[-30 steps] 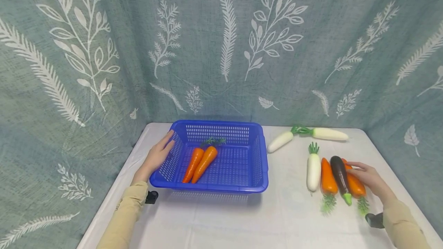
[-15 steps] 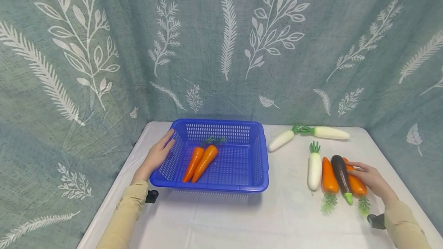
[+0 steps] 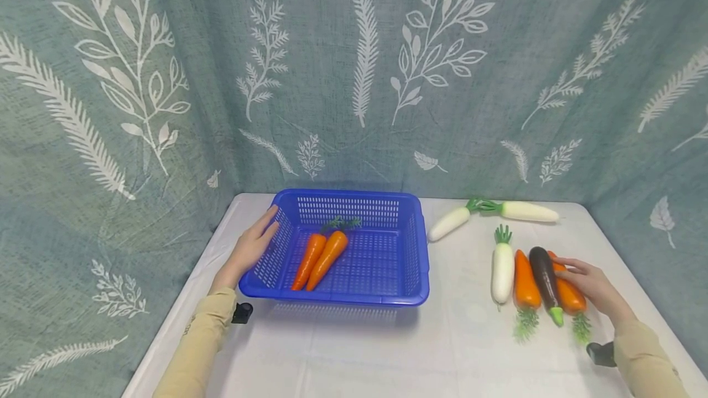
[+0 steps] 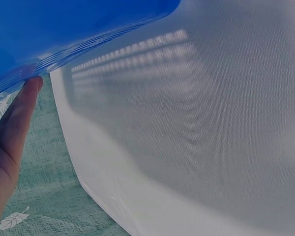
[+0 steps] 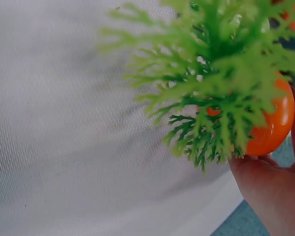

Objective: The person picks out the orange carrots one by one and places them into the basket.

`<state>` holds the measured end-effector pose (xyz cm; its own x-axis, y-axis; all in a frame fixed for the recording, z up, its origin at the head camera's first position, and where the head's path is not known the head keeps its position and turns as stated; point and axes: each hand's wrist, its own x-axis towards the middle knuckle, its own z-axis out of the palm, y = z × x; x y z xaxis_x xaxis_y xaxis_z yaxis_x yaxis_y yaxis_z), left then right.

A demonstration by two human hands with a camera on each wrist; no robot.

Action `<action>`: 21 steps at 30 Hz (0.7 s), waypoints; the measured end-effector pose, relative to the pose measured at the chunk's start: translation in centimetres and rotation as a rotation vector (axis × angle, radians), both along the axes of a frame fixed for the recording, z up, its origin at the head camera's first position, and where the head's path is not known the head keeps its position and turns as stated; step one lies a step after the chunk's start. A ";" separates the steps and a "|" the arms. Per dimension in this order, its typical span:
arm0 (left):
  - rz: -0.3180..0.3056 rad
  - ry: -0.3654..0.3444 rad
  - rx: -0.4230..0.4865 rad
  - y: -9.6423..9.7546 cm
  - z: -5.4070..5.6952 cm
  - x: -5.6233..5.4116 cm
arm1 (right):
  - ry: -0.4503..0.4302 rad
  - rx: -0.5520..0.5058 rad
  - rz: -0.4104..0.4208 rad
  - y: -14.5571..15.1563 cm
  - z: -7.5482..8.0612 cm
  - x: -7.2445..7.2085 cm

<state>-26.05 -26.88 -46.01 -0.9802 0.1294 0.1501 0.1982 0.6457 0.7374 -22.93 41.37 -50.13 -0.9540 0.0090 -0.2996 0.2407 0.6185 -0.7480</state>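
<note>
A blue plastic basket (image 3: pixel 354 300) with two orange carrots (image 3: pixel 327 260) inside stands left of centre. My left hand (image 3: pixel 250 250) rests on its left rim with fingers fairly straight; in the left wrist view a fingertip touches the basket's blue side (image 4: pixel 78 29). At the right, my right hand (image 3: pixel 592 281) holds an orange carrot (image 3: pixel 572 301) where it lies on the table, thumb and fingers around it. The right wrist view shows that carrot's thick end (image 5: pixel 273 130) and green leaves. Next to it lie a dark eggplant (image 3: pixel 544 278) and another carrot (image 3: pixel 527 287).
A white radish (image 3: pixel 502 275) lies left of the carrots. Two more radishes, one slanted (image 3: pixel 449 224) and one sideways (image 3: pixel 530 211), lie farther back. The white table (image 3: pixel 354 361) ends at a green leaf-patterned curtain (image 3: pixel 332 78).
The head view has shifted very slightly. Both hands, the basket and the vegetables keep their places.
</note>
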 end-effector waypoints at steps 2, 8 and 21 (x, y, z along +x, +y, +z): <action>-0.001 0.023 0.000 0.0 0.1 0.1 | 0.008 0.000 0.002 -0.1 0.1 0.1; -0.008 0.002 -0.005 0.0 0.2 0.1 | -0.004 0.012 -0.007 -0.1 0.1 0.1; 0.011 -0.027 -0.040 -0.1 0.1 -0.1 | 0.013 -0.002 -0.023 -0.1 -0.3 0.0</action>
